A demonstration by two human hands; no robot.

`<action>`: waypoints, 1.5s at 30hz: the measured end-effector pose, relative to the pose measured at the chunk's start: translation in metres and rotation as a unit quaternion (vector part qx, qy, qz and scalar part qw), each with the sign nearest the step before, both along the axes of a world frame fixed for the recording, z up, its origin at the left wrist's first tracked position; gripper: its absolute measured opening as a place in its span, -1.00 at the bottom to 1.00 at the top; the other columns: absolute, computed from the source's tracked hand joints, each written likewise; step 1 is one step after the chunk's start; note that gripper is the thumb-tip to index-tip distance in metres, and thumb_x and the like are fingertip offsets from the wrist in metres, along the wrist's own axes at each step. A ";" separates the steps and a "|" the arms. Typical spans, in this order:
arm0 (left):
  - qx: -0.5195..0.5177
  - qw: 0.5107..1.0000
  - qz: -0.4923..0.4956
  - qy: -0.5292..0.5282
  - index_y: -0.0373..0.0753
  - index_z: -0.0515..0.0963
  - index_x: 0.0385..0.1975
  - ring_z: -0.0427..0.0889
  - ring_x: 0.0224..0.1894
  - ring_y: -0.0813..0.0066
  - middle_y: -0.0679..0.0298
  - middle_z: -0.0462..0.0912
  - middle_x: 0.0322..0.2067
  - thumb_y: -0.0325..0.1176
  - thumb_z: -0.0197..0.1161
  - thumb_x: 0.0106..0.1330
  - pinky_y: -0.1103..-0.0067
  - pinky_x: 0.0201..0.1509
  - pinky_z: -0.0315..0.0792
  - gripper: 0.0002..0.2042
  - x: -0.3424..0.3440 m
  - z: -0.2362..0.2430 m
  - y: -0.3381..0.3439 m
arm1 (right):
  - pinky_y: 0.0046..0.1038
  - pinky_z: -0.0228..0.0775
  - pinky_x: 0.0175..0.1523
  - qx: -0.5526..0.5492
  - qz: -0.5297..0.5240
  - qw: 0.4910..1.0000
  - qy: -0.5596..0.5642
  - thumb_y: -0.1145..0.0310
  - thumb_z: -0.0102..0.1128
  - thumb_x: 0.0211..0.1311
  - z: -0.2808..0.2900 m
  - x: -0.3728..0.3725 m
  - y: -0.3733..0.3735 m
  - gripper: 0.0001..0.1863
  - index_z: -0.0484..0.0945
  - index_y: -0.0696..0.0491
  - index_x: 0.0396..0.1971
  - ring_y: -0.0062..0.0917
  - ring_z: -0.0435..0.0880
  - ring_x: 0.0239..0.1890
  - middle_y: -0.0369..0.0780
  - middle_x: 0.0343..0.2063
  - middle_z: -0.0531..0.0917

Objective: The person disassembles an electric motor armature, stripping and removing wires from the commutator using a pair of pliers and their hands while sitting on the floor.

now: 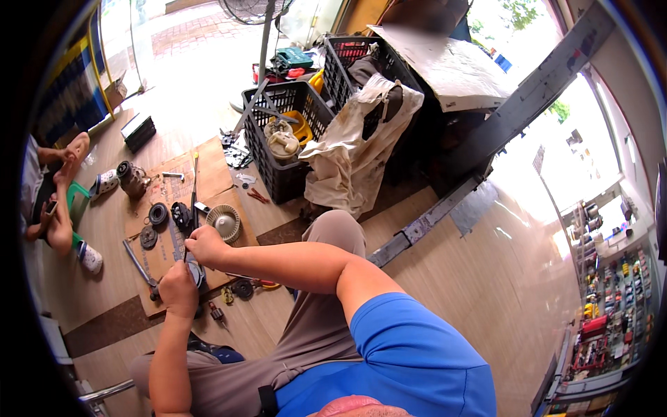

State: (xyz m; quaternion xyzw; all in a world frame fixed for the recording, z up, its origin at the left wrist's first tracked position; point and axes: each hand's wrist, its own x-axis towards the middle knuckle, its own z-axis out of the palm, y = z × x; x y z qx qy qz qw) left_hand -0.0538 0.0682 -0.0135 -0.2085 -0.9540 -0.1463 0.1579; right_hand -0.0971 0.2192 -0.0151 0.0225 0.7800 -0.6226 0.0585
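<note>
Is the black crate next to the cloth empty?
No, the black crate holds a yellow thing and a round metal part.

Part gripped between left hand [178, 288] and right hand [203, 244] mostly hidden behind both; kind unclear. Small pieces on the cardboard sheet [208, 163] too tiny to identify. Seated person [52, 201] at left cut off by the rim. Shelf goods [611, 306] at far right blurred.

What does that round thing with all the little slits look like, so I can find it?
Look at the flat cardboard sheet on the wooden floor, left of the black plastic crate. Just above the person's right hand lies the fan wheel, a pale beige drum with a ribbed rim. The round parts beside it are dark.
</note>
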 end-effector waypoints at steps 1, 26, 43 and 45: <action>-0.037 0.999 0.015 -0.005 -0.25 0.44 -0.52 0.63 -0.49 0.00 0.04 0.60 -0.55 -0.42 0.08 0.28 0.25 -0.43 0.48 -0.86 0.000 -0.001 0.003 | -0.33 0.45 -0.39 -0.008 -0.017 1.000 -0.022 0.34 0.12 0.22 -0.005 -0.002 0.000 -0.72 0.62 0.29 -0.49 -0.42 0.62 -0.57 -0.06 -0.69 0.59; 0.552 0.626 -0.138 -0.534 -0.33 0.55 -0.18 0.66 -0.44 0.49 0.28 0.65 -0.45 -0.36 0.00 0.50 0.54 -0.39 0.53 -0.80 -0.005 0.054 -0.004 | -0.65 0.31 -0.34 -0.144 0.092 0.979 0.114 0.47 0.13 0.36 0.075 0.018 0.026 -0.86 0.64 0.20 -0.33 -0.78 0.44 -0.43 -0.40 -0.52 0.58; 0.609 0.520 -0.102 -0.590 -0.34 0.49 -0.10 0.61 -0.40 0.52 0.25 0.62 -0.37 -0.30 -0.04 0.52 0.59 -0.25 0.56 -0.76 -0.019 0.039 -0.013 | -0.71 0.08 -0.49 -0.307 0.074 0.949 -0.002 0.36 0.03 0.47 0.039 -0.002 0.017 -0.79 0.60 0.15 -0.29 -0.83 0.26 -0.58 -0.47 -0.61 0.43; 0.643 0.477 -0.094 -0.592 -0.33 0.51 -0.10 0.60 -0.43 0.53 0.28 0.62 -0.43 -0.34 -0.01 0.51 0.61 -0.30 0.54 -0.78 -0.018 0.039 -0.011 | -0.70 0.09 -0.49 -0.308 0.072 0.949 0.006 0.36 0.03 0.47 0.041 -0.002 0.016 -0.79 0.59 0.15 -0.29 -0.83 0.26 -0.58 -0.47 -0.61 0.43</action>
